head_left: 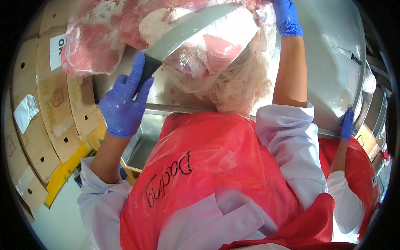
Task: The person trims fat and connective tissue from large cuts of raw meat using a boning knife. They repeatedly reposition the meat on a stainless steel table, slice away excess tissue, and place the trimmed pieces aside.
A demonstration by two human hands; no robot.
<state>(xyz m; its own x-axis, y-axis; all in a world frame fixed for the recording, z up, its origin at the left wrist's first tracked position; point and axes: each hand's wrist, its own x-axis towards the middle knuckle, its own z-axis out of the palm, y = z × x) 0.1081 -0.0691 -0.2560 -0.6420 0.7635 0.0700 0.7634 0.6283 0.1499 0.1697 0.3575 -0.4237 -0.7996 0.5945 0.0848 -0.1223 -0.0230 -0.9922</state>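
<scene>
My left hand (123, 98), in a blue glove, grips the black handle of a wide-bladed knife (179, 39), its long blade lying diagonally across a large piece of raw meat (212, 50) with pale fat. My right hand (287, 18), also gloved, is at the far top edge of that meat, its fingertips cut off by the frame. Another pink chunk of meat (87, 41) lies at the left. Crumpled clear plastic (233, 87) hangs beneath the meat over the steel work surface (166, 98).
Stacked cardboard boxes (54, 108) stand at the left beside a yellow bar (66, 171). A steel basin (141, 143) sits below the surface edge. At the right, a co-worker's gloved hand (346, 125) rests by the steel table's rim, with their red apron (360, 166) close beside me.
</scene>
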